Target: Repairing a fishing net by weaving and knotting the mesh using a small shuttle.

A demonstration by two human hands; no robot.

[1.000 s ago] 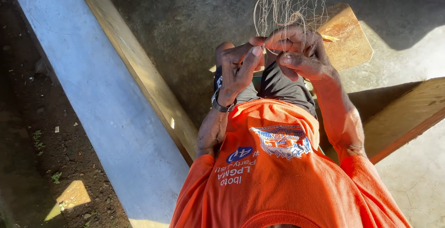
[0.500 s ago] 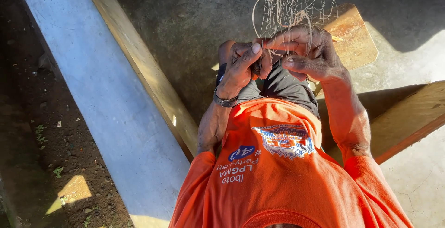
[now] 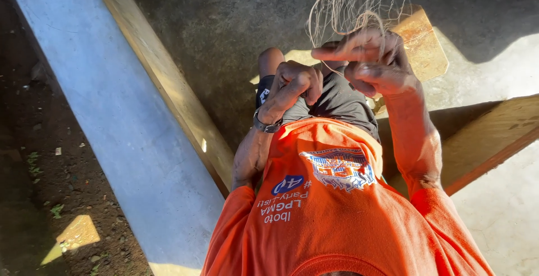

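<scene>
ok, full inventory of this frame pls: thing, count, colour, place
fishing net: 1, pale beige mesh, hangs from top centre down into the right hand
thread: 1 strand, pale, runs between the two hands
wooden block: 1, tan, on the floor behind the right hand
wooden beam: 1, tan, diagonal from top left to centre
concrete ledge: 1, grey, diagonal left of the beam
wooden plank: 1, brown, lower right
concrete floor: grey, top and right
soil: dark, far left
shirt: 1, orange, bottom centre
shorts: 1, dark grey, centre
wristwatch: 1, dark, left wrist
left hand: fist, grip closed on the thread
right hand: grip pinching the net
</scene>
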